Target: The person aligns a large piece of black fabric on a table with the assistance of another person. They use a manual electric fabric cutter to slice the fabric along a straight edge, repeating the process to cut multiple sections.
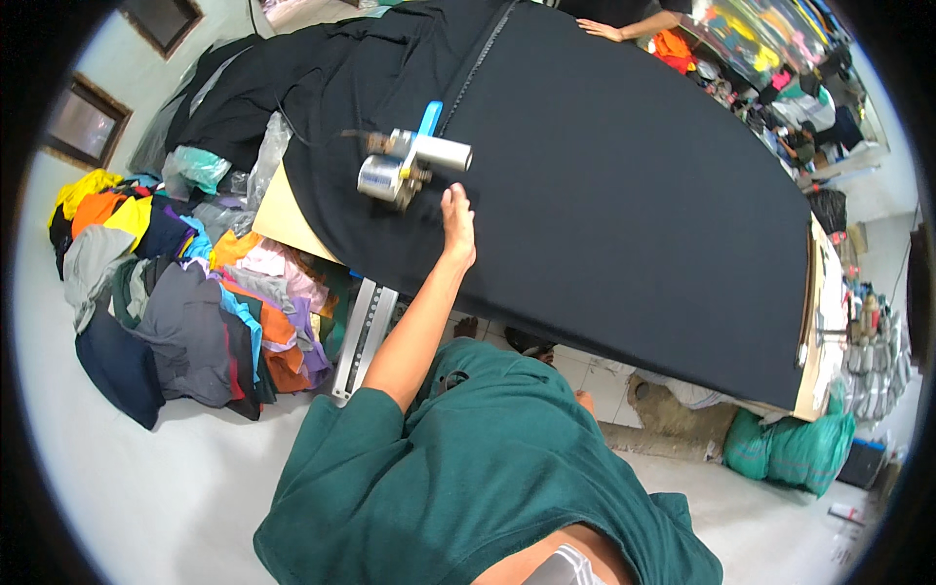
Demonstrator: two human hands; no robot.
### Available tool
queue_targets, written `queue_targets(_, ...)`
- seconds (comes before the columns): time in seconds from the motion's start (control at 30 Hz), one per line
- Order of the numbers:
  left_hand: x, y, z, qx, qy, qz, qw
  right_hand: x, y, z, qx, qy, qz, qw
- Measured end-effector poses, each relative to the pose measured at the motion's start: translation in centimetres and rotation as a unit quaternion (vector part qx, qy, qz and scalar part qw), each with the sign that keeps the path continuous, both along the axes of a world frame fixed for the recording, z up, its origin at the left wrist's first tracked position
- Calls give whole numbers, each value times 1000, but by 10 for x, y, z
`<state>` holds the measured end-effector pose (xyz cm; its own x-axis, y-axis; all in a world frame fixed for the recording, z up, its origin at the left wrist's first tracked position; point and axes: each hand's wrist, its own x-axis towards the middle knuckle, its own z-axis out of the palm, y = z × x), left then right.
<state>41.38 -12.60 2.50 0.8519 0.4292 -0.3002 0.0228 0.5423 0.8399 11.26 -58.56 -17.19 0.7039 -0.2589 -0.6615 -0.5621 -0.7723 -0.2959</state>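
Black fabric [624,195] is spread over a large table in front of me. My left hand [458,226] lies on the fabric near its front edge, fingers stretched forward and holding nothing. Just beyond its fingertips stands a cloth cutting machine [400,166] with a metal motor, a white cylinder and a blue handle; a small gap separates it from my hand. From the machine a narrow dark toothed rail [478,66] runs across the cloth to the far side. My right hand does not show.
Another person's hand [601,30] rests on the far table edge. A heap of coloured cloth [195,312] lies at the left, beside a perforated metal bar [365,336]. Bare board [292,219] shows at the table's left corner. Green sacks [790,450] sit below its right end.
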Motion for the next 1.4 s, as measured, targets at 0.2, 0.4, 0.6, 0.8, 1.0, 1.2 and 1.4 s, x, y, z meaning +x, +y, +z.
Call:
queue_targets(0.2,-121,31,-39,27,60,188,980,37,11,25,34,-6,-6,999)
queue_targets(0.4,-266,30,13,162,194,236,938,45,-4,-15,111,-17,-17,994)
queue_targets(0.6,-243,35,22,240,217,140,936,64,-15,-58,134,-9,-17,991)
queue_targets(0.8,-9,16,43,283,129,89,946,112,18,16,96,9,-78,992)
queue_targets(1.0,170,-56,152,313,-264,-123,904,119,30,46,95,-8,-164,982)
queue_targets(1.2,104,-93,177,294,-268,-425,813,86,13,59,137,65,-280,948)
queue_targets(1.4,-55,44,52,399,16,-127,908,107,41,174,175,-12,-30,984)
